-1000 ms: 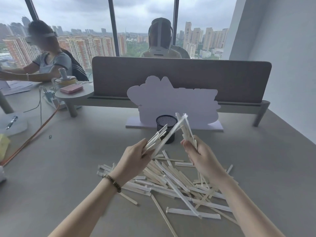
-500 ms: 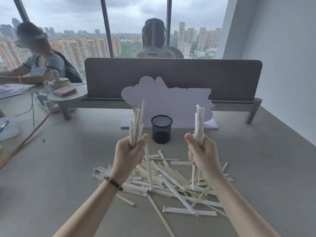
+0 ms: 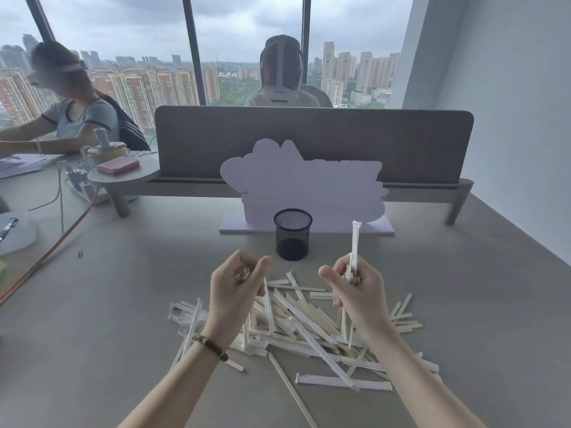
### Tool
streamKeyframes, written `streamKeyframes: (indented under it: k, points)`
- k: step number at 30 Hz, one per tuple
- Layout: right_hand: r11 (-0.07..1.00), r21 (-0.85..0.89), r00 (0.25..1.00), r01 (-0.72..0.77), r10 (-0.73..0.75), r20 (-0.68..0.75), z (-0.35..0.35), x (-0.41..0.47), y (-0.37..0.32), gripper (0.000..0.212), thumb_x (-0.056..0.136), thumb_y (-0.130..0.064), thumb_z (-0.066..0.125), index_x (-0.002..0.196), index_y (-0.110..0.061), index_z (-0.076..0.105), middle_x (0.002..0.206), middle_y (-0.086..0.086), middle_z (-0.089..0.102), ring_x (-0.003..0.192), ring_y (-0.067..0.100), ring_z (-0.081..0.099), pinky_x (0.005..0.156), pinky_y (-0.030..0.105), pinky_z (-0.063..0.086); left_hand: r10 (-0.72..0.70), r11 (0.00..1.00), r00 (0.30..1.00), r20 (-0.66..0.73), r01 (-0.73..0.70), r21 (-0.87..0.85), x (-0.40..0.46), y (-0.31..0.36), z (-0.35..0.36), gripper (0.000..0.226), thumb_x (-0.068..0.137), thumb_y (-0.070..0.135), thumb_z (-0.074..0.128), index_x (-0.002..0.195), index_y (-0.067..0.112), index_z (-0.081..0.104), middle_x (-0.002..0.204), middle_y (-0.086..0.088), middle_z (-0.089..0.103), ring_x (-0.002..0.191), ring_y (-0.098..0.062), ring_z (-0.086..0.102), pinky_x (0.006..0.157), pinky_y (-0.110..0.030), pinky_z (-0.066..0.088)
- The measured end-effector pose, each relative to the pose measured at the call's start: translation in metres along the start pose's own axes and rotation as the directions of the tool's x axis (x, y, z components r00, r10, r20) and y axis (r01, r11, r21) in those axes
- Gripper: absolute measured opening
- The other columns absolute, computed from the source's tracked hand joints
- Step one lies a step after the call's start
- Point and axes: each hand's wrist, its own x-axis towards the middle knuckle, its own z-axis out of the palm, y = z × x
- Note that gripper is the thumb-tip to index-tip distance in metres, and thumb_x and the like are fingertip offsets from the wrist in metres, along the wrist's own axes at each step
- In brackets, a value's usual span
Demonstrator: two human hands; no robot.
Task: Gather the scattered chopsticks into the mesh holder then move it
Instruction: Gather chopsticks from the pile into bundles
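Observation:
A black mesh holder stands upright on the grey table, beyond my hands. A heap of scattered chopsticks, some bare wood and some in white paper sleeves, lies below and between my hands. My left hand grips a bundle of chopsticks held upright, their ends showing at the top of my fist and their lower parts reaching the heap. My right hand grips another upright bundle, from which one paper-sleeved chopstick sticks up high. Both hands are short of the holder, one on each side.
A pale cut-out sign on a flat base stands just behind the holder, with a grey divider panel behind it. At the left are a round shelf with items, an orange cable, and a seated person. A white wall rises on the right.
Both hands turned their bundles from tilted toward each other to upright, then let them slide down toward the heap, so only one sleeved stick still rises above the right fist.

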Motion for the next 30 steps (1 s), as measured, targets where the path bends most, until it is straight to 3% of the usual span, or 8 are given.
streamKeyframes:
  k: [4, 7, 12, 18, 21, 24, 27, 30]
  points:
    - [0.999, -0.040, 0.998, -0.004, 0.006, 0.055, 0.000, -0.007, 0.010, 0.037, 0.068, -0.036, 0.086, 0.085, -0.015, 0.061, 0.057, 0.005, 0.053, 0.048, 0.019, 0.043, 0.047, 0.032, 0.044, -0.026, 1.000, 0.999, 0.019, 0.026, 0.004, -0.001, -0.004, -0.001, 0.021, 0.085, 0.012, 0.076, 0.079, 0.003, 0.058, 0.050, -0.004, 0.058, 0.043, -0.020, 0.053, 0.048, -0.027, 0.046]
    - [0.996, -0.087, 0.999, -0.023, 0.026, 0.040, 0.002, -0.011, 0.021, 0.036, 0.065, -0.045, 0.087, 0.082, -0.024, 0.063, 0.058, 0.008, 0.052, 0.051, 0.021, 0.042, 0.049, 0.032, 0.043, -0.049, 0.999, 0.998, 0.029, 0.049, -0.014, -0.004, -0.008, -0.002, 0.020, 0.085, 0.013, 0.077, 0.082, 0.006, 0.059, 0.052, -0.001, 0.058, 0.043, -0.022, 0.053, 0.050, -0.031, 0.047]
    - [0.997, -0.077, 1.000, -0.004, 0.004, 0.008, 0.003, -0.011, 0.021, 0.042, 0.081, -0.043, 0.074, 0.070, -0.006, 0.057, 0.048, 0.005, 0.050, 0.042, 0.020, 0.047, 0.045, 0.029, 0.044, -0.071, 0.997, 0.997, 0.028, 0.071, 0.017, -0.001, -0.011, -0.001, 0.031, 0.087, 0.025, 0.073, 0.065, 0.012, 0.057, 0.048, 0.002, 0.041, 0.047, -0.017, 0.034, 0.051, -0.029, 0.032]
    - [0.999, -0.033, 1.000, 0.016, -0.017, -0.010, 0.005, -0.010, 0.011, 0.053, 0.081, -0.041, 0.070, 0.066, 0.006, 0.053, 0.050, 0.006, 0.058, 0.047, 0.015, 0.057, 0.054, 0.021, 0.049, -0.002, 0.999, 1.000, 0.021, 0.003, -0.045, 0.004, 0.003, -0.003, 0.051, 0.092, 0.023, 0.068, 0.065, -0.012, 0.042, 0.041, -0.024, 0.038, 0.036, -0.019, 0.034, 0.044, -0.030, 0.033]
    - [0.999, -0.042, 1.000, 0.002, -0.002, 0.017, 0.002, -0.011, 0.010, 0.059, 0.079, -0.039, 0.078, 0.071, 0.010, 0.046, 0.056, 0.011, 0.041, 0.053, 0.021, 0.040, 0.055, 0.029, 0.039, -0.037, 0.999, 0.998, 0.059, 0.038, -0.021, -0.003, 0.002, -0.004, 0.040, 0.090, 0.019, 0.072, 0.067, -0.007, 0.051, 0.050, -0.032, 0.049, 0.038, -0.019, 0.044, 0.046, -0.024, 0.039]
    - [0.997, -0.079, 1.000, 0.012, -0.010, 0.022, -0.002, -0.011, 0.007, 0.048, 0.081, -0.030, 0.080, 0.075, 0.008, 0.051, 0.058, 0.013, 0.041, 0.053, 0.025, 0.036, 0.052, 0.031, 0.036, -0.071, 0.997, 0.994, 0.084, 0.072, -0.006, -0.007, -0.006, -0.004, 0.034, 0.088, 0.016, 0.074, 0.070, -0.005, 0.053, 0.053, -0.028, 0.052, 0.042, -0.018, 0.047, 0.048, -0.023, 0.043]
    - [0.992, -0.124, 0.999, 0.036, -0.032, 0.032, -0.003, -0.010, 0.007, 0.030, 0.084, -0.024, 0.079, 0.081, -0.003, 0.058, 0.064, 0.021, 0.055, 0.060, 0.041, 0.056, 0.059, 0.045, 0.048, -0.089, 0.996, 0.990, 0.106, 0.090, -0.006, -0.008, -0.013, -0.004, 0.030, 0.087, 0.015, 0.075, 0.072, -0.003, 0.055, 0.051, -0.014, 0.051, 0.044, -0.019, 0.048, 0.049, -0.025, 0.044]
    - [0.995, -0.102, 1.000, 0.006, -0.003, 0.031, -0.001, -0.011, 0.008, 0.020, 0.085, -0.025, 0.078, 0.092, -0.016, 0.062, 0.056, 0.005, 0.060, 0.051, 0.026, 0.060, 0.056, 0.033, 0.051, -0.095, 0.995, 0.986, 0.137, 0.093, 0.018, -0.010, -0.016, -0.003, 0.032, 0.088, 0.019, 0.075, 0.073, -0.003, 0.055, 0.050, -0.009, 0.049, 0.045, -0.019, 0.045, 0.050, -0.029, 0.042]
